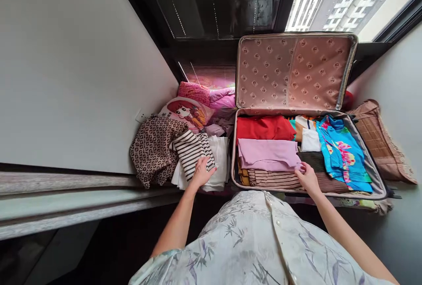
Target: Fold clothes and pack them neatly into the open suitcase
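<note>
My left hand [201, 172] rests on a folded black-and-white striped garment [188, 149], its fingers spread over the cloth. White folded clothes [219, 157] lie under and beside that garment. My right hand [307, 177] touches the right edge of a folded lilac garment [267, 152] in the open suitcase [234, 175], its fingers bent; whether they pinch the cloth is unclear. Below the lilac piece sits a brown striped garment [273, 179]. Red cloth [263, 128], a small white folded piece [310, 140] and a blue floral shirt [344, 153] also lie in the suitcase.
The suitcase lid [293, 72] stands upright against the window frame. At left are a brown patterned cloth heap [156, 146], a cartoon pillow [187, 111] and a pink cushion [194, 93]. A brown fringed cushion [379, 140] leans at the right wall. A white wall [72, 65] bounds the left.
</note>
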`<control>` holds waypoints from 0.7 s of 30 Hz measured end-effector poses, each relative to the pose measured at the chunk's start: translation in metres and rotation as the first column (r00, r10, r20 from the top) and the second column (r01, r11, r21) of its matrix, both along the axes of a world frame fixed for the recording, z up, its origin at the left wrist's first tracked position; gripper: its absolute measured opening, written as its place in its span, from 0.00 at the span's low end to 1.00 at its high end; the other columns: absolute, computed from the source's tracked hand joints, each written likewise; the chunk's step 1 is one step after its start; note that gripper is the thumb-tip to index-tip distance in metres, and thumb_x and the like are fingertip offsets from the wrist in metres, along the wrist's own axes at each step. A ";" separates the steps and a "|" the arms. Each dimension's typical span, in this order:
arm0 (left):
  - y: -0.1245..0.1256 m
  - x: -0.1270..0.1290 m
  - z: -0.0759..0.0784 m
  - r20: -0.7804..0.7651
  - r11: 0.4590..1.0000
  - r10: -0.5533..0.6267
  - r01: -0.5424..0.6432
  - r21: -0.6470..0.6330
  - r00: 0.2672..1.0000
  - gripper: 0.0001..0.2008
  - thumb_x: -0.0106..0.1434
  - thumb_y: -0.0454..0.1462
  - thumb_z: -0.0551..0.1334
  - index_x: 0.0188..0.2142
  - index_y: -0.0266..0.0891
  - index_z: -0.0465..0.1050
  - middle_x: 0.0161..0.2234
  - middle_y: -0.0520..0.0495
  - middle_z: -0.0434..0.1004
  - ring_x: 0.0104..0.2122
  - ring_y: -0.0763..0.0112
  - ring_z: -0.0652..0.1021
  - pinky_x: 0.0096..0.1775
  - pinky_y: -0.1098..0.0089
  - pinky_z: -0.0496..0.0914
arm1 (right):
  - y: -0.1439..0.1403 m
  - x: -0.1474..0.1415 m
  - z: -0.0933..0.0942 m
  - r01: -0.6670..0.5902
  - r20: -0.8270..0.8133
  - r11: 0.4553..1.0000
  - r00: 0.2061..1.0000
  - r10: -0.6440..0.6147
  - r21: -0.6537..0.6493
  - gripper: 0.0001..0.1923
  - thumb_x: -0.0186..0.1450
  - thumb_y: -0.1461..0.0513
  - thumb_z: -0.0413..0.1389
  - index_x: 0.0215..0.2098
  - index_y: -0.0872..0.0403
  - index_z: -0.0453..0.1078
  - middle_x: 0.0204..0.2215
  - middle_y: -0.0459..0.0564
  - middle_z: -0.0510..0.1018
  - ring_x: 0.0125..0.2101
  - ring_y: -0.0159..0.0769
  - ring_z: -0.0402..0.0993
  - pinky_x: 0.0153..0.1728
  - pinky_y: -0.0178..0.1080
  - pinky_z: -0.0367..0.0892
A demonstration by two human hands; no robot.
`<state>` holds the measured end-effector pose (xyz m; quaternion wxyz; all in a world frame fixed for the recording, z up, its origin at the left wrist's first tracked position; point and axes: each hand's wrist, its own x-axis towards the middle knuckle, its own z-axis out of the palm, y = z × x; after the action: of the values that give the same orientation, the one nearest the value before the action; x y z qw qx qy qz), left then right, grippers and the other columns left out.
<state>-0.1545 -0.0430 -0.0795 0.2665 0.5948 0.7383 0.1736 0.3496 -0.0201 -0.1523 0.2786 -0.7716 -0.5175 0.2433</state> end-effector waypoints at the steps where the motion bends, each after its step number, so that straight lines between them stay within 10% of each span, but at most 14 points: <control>1: 0.001 0.008 -0.004 0.064 0.999 -0.018 0.016 0.040 0.998 0.24 0.60 0.38 0.65 0.56 0.38 0.73 0.55 0.37 0.71 0.58 0.55 0.74 0.60 0.56 0.68 | 0.004 0.000 0.001 -0.008 0.037 1.000 0.999 0.007 0.003 0.34 0.54 0.50 0.56 0.55 0.59 0.71 0.45 0.63 0.78 0.41 0.47 0.76 0.47 0.51 0.72; 9: 0.067 0.119 -0.007 0.197 0.909 -0.384 0.332 0.252 0.902 0.18 0.66 0.34 0.59 0.55 0.36 0.74 0.56 0.35 0.73 0.58 0.57 0.73 0.62 0.56 0.67 | 0.045 -0.017 0.006 0.049 0.160 0.983 0.987 -0.020 -0.175 0.41 0.57 0.48 0.59 0.62 0.61 0.64 0.52 0.70 0.75 0.54 0.59 0.72 0.54 0.59 0.65; 16: 0.141 0.174 -0.020 -0.300 0.842 -0.539 0.499 -0.203 0.787 0.43 0.59 0.39 0.70 0.70 0.36 0.55 0.66 0.29 0.63 0.66 0.44 0.64 0.65 0.49 0.55 | 0.066 -0.038 0.033 0.121 0.270 0.924 0.963 -0.020 -0.362 0.41 0.62 0.41 0.57 0.63 0.59 0.64 0.60 0.69 0.71 0.61 0.62 0.67 0.58 0.59 0.62; 21: 0.146 0.179 -0.019 -0.349 0.816 -0.578 0.504 -0.284 0.738 0.26 0.61 0.39 0.68 0.58 0.37 0.71 0.51 0.34 0.76 0.53 0.48 0.74 0.58 0.51 0.62 | 0.070 -0.045 0.038 0.057 0.258 0.901 0.964 0.062 -0.430 0.37 0.62 0.47 0.59 0.62 0.61 0.63 0.54 0.68 0.75 0.57 0.58 0.70 0.56 0.53 0.64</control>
<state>0.0246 0.1029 -0.0989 0.1900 0.7819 0.5840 -0.1074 0.3043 0.0499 -0.1140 0.0280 -0.8389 -0.4841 0.2471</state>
